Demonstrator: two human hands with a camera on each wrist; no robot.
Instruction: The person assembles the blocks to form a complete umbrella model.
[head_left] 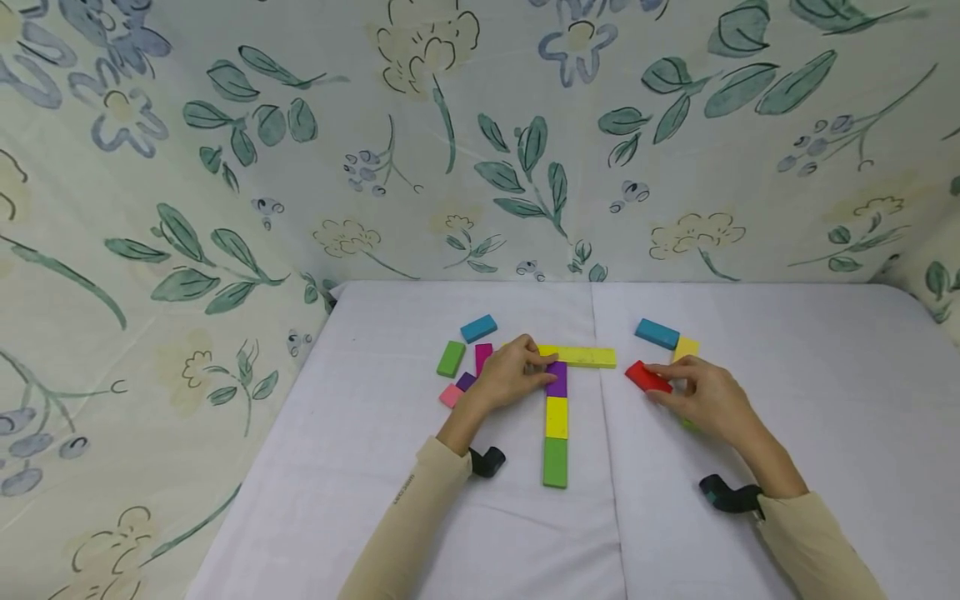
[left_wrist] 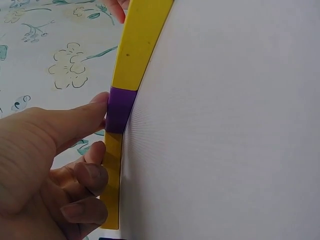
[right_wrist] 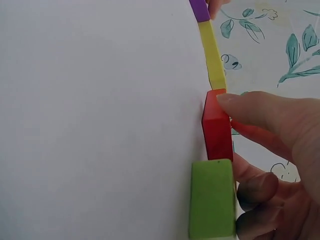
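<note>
My left hand (head_left: 510, 375) pinches a purple block (head_left: 557, 379) between thumb and index finger. That block meets a long yellow block (head_left: 588, 357), whose left part is hidden behind the hand. Below the purple one, a yellow block (head_left: 557, 417) and a green block (head_left: 555, 462) continue in a straight column. My right hand (head_left: 708, 400) pinches a red block (head_left: 648, 377) by thumb and fingertips, to the right of the long yellow block. In the right wrist view the thumb lies on the red block (right_wrist: 218, 122), beside a nearer green block (right_wrist: 213, 200).
Left of the column lie a blue block (head_left: 478, 328), a green block (head_left: 451, 359), a magenta block (head_left: 483, 357), a dark purple block (head_left: 466, 382) and a pink block (head_left: 450, 396). At right lie a blue block (head_left: 657, 333) and a yellow block (head_left: 686, 347). Floral cloth (head_left: 525, 167) hangs behind the white tabletop (head_left: 847, 375).
</note>
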